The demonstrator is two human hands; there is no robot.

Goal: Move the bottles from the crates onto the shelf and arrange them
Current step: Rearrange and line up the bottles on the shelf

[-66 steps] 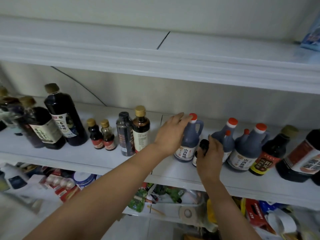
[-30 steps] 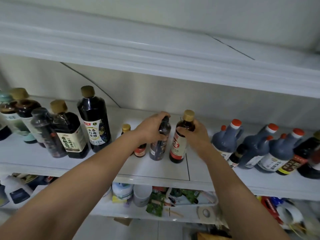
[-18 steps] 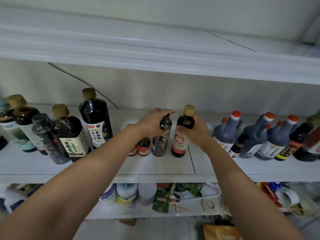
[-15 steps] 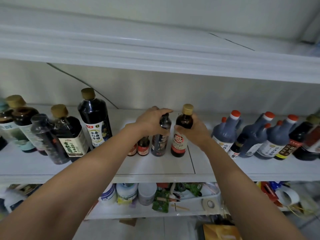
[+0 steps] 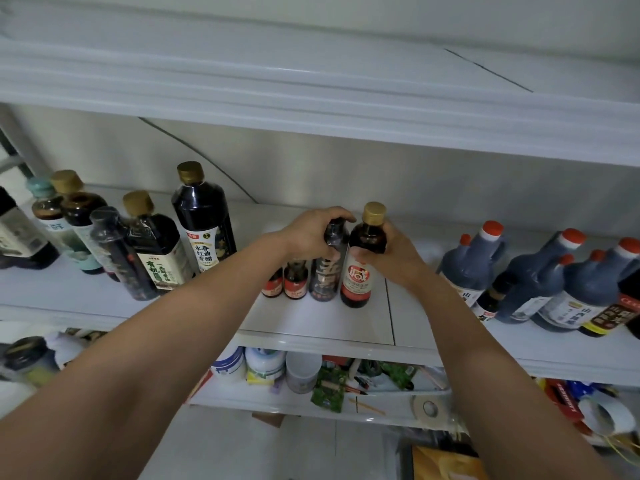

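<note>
Far left of both grips: big dark bottles [image 5: 156, 247] stand upright in a cluster on the shelf [image 5: 318, 323]. The tall gold-capped bottle [image 5: 202, 220] is the one closest to the left grip. Just below-left of the left hand [image 5: 308, 237]: two small red-label bottles [image 5: 296, 280], upright, tops hidden by the wrist.

Left hand: grip clamped on a slim dark bottle [image 5: 327, 271], fingers curled over its cap and shoulder. Base looks down on the shelf, can't confirm contact.

Pressed against its right side is a brown bottle [image 5: 360, 271] with a gold cap and red label. Right hand [image 5: 398, 258]: grip clamped round this bottle's shoulder from the far side, thumb on the front. Both held bottles are upright, side by side.

Right of the right grip, apart from it: blue-grey jugs [image 5: 474, 258] with orange caps, bunched close, more dark bottles at the frame edge.

Progress, my read: many bottles are up on the shelf, so the moving looks well along. The crates are not in view, so I can't tell what remains in them. The step in hand looks like arranging, lining the two held bottles up with the small ones. Left to do: let go of these, likely tidy the jug bunch, and empty whatever the crates hold.

Below the grips, the lower shelf [image 5: 346, 407] carries mixed clutter, not task items.
</note>
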